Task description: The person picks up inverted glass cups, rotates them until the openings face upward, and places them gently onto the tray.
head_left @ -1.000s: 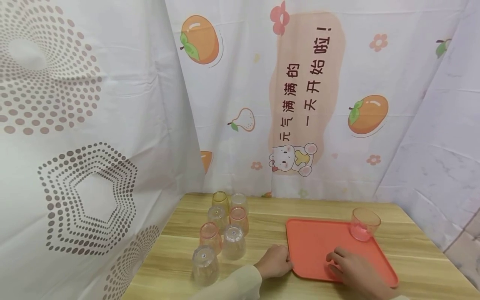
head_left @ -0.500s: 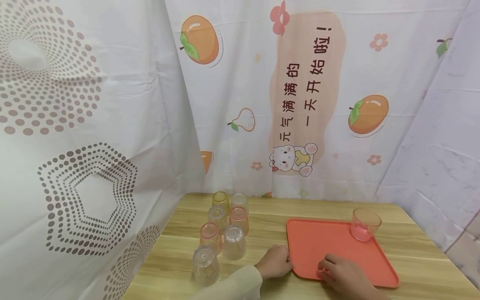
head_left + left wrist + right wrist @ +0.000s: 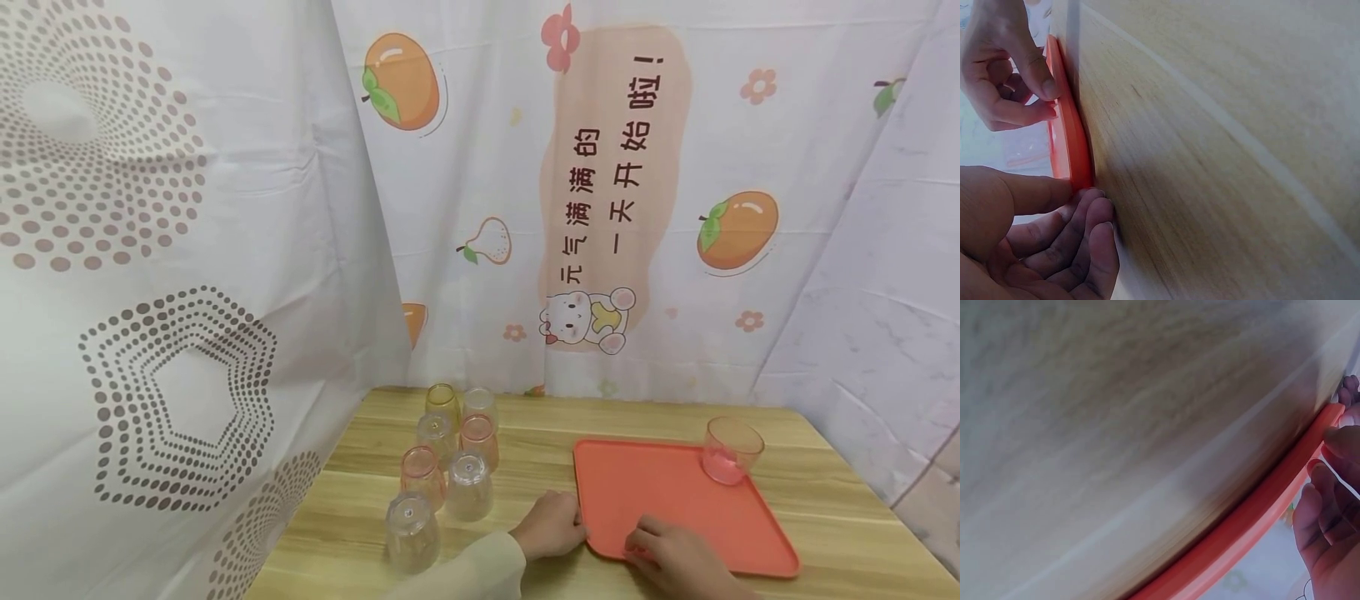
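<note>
The tray [image 3: 660, 487] is uniform orange-red; the bowl [image 3: 733, 450] is translucent pink. One yellow cup [image 3: 443, 407], two pink cups [image 3: 422, 478] and four colourless cups [image 3: 412, 535] are transparent. The tabletop [image 3: 528, 429] shows yellow-brown wood grain, the side curtain [image 3: 300, 217] brown-grey dot patterns on white, and the back curtain [image 3: 480, 150] orange fruit and pink flowers on white.

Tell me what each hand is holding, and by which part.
The left hand pinches the red tray by its rim, at the near left corner. The right hand touches the near rim; whether it grips cannot be told.
</note>
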Motion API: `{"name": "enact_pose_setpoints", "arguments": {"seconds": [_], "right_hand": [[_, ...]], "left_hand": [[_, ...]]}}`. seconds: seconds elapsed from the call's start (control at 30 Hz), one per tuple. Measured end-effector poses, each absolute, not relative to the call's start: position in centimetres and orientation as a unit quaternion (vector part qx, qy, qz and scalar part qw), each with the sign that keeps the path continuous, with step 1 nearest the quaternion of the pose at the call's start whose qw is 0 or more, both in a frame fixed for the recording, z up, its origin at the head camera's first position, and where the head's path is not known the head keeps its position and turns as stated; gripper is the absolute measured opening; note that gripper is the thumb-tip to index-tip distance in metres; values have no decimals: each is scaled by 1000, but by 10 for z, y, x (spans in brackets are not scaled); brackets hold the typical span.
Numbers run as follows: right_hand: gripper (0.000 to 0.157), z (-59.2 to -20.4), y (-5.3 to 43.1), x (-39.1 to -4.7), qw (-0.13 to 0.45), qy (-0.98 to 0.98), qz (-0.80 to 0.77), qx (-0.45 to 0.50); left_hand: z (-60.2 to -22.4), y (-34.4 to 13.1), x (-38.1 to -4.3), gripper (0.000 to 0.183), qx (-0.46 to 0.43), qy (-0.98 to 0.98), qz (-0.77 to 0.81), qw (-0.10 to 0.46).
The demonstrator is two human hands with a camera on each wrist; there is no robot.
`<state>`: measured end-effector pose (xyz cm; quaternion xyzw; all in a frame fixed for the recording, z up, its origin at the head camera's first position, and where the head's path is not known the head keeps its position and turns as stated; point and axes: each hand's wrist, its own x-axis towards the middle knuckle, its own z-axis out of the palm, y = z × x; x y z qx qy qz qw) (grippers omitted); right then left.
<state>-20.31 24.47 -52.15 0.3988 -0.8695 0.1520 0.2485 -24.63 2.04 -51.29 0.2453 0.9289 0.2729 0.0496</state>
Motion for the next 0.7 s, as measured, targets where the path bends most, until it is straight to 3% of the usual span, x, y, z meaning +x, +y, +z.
{"name": "enact_pose_setpoints", "arguments": {"seconds": [0.7], "right_hand": [[26,-523,225,-203,240,-858,164,424]], "left_hand": [[-514,20,-249,49,250,934,250,42]]}}
